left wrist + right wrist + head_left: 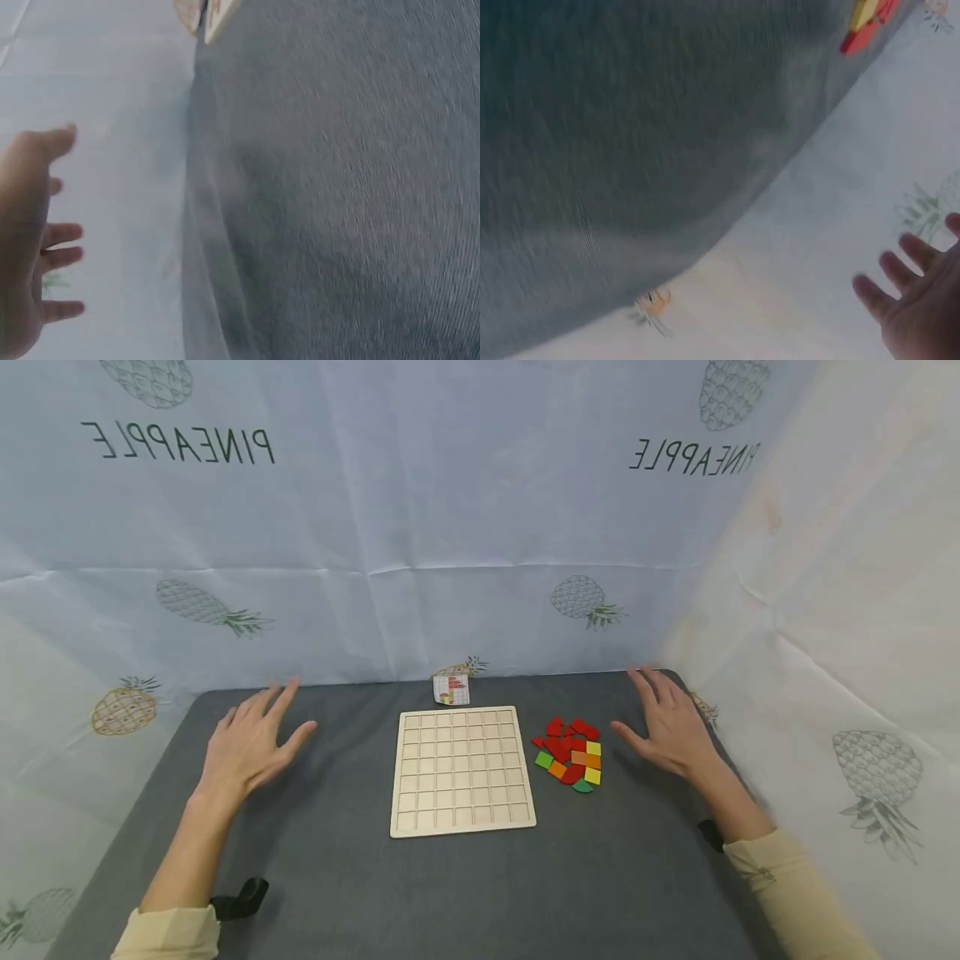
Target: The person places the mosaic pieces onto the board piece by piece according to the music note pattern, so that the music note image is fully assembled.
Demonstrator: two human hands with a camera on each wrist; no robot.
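Observation:
My left hand [251,739] is held over the left part of the dark table, fingers spread and holding nothing. On the far right, my right hand [667,722] is likewise spread and holds nothing. Its thumb points toward a cluster of flat colored pieces: red pieces [557,748], yellow squares [593,776], orange squares [557,769], a light green square [543,760] and a dark green rounded piece [582,786]. Between the hands lies a pale wooden grid board [463,771]. The left wrist view shows the left fingers [61,258] straight against the white cloth.
A small printed pattern card [452,690] sits behind the board at the table's back edge. White cloth [465,510] with pineapple prints hangs behind the dark table [337,877] and along its sides. Black straps [242,900] circle the wrists.

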